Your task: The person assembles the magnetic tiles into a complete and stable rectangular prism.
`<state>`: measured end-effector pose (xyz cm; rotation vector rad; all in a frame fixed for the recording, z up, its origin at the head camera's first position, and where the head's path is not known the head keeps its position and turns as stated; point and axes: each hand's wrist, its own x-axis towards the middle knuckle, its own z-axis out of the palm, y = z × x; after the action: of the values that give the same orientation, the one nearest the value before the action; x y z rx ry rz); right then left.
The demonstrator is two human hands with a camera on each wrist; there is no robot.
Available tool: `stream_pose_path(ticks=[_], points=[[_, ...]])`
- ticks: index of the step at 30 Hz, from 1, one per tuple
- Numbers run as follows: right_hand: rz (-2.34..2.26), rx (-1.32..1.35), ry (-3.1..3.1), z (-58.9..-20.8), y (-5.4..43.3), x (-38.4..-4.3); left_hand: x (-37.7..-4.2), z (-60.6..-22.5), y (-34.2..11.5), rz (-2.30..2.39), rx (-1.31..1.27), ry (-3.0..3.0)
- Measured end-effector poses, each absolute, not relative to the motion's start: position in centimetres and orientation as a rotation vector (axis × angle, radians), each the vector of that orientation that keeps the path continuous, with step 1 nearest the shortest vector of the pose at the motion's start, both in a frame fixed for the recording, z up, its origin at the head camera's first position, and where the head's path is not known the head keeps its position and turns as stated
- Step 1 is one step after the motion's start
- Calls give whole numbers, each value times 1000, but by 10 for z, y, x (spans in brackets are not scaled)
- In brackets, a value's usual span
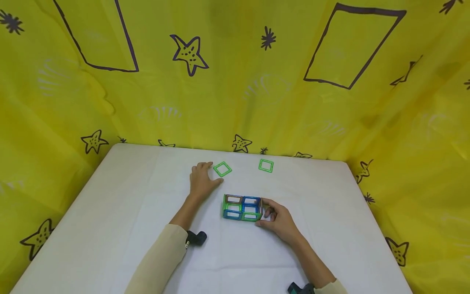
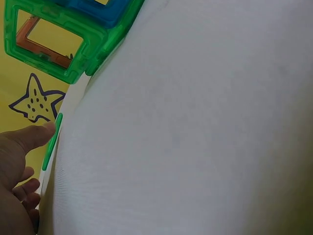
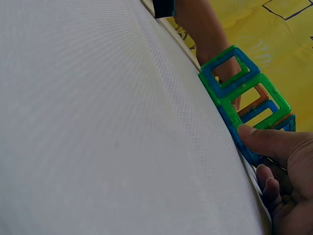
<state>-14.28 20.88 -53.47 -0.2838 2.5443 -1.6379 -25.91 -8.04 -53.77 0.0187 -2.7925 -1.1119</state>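
A box of magnetic tiles (image 1: 242, 207), made of blue, green and brown square frames, rests on the white table. My right hand (image 1: 282, 222) grips its right end, with the thumb on the near side and fingers at the far side; in the right wrist view the thumb lies against a green frame (image 3: 281, 98). Up and left of the box, my left hand (image 1: 202, 183) reaches out with thumb and fingers spread. Just right of its fingertips lies a flat green square tile (image 1: 222, 169). The left wrist view shows this tile (image 2: 51, 147) edge-on by the thumb.
A second green square tile (image 1: 266, 165) lies flat near the back of the table (image 1: 128, 196). Behind and at both sides of the table hangs a yellow curtain (image 1: 220, 102) with drawn stars. Each wrist wears a small black camera (image 1: 197, 238).
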Motion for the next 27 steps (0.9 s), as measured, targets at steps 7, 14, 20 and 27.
stream_pose_path(ticks=[7,14,20,27], points=[[-1657,-304,2543,-538,210,-142,-269,-540,-78,-1047,8,-2796],[-1636,-349,2568,-542,212,-145,-273,-542,-77,-1020,4,-2793],[-1614,-329,2577,-542,212,-145,-276,-544,-74,-964,-6,-2807],[-1615,-330,2569,-539,212,-144,-277,-543,-70,-923,32,-2795]])
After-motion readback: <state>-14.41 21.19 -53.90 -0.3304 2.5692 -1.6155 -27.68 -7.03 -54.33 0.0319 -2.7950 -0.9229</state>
